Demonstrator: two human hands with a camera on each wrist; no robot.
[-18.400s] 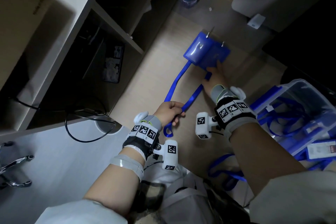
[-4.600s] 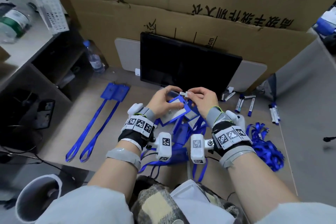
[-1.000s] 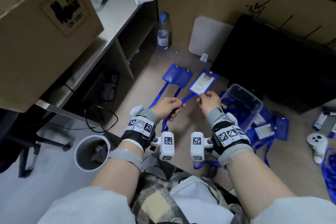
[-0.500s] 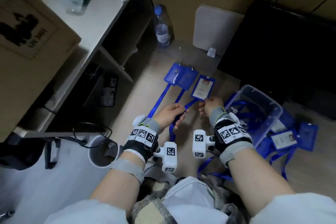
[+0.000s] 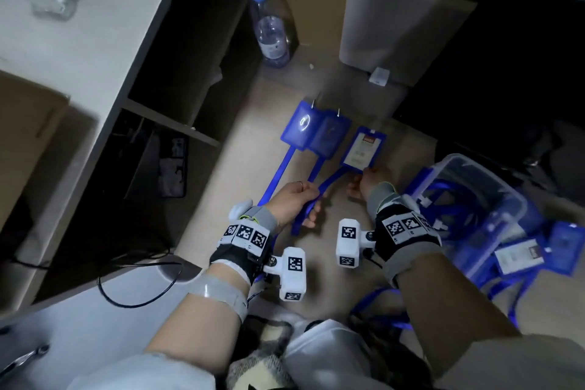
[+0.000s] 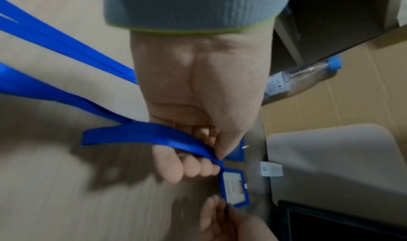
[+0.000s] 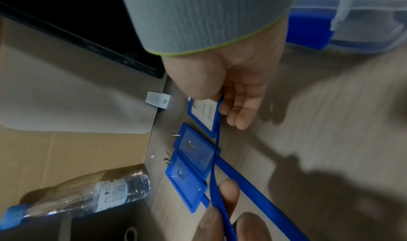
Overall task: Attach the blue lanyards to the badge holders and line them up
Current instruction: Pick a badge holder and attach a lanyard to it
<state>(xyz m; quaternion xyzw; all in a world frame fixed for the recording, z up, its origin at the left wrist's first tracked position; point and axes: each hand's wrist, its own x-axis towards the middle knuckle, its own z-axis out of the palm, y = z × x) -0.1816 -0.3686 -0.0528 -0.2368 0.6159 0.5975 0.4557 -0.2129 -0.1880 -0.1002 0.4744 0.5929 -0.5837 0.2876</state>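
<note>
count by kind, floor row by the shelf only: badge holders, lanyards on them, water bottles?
Badge holders: 3, two face-down, one with a card showing
Lanyards: 3, the third held by the left hand and right hand
Water bottles: 1
Total: 7

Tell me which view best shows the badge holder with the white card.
The head view: the badge holder with the white card lies whole beside the two lined-up holders. In the left wrist view it is small, its near end hidden behind the left hand. In the right wrist view the right hand covers part of it.
</note>
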